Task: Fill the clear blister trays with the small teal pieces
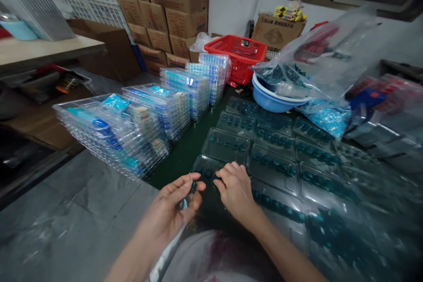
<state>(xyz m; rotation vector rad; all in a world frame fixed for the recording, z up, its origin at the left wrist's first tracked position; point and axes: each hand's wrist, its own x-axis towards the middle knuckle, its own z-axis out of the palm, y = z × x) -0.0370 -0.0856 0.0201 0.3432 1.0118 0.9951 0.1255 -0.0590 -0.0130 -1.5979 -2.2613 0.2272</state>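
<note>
My left hand (178, 202) is cupped palm up at the near edge of the green table (185, 150), its fingers curled round a few small teal pieces (188, 194). My right hand (236, 187) lies knuckles up beside it, fingers bent and pinched down onto a small dark piece in the nearest clear plastic tray (206, 168). Several more clear trays (274, 165) with teal pieces in their pockets cover the table to the right and behind.
Stacks of filled clear trays (132, 128) run along the table's left side to the back. A blue basin (274, 97), a red basket (239, 55) and clear bags of teal pieces (327, 70) stand at the back right. Cardboard boxes (172, 4) line the wall.
</note>
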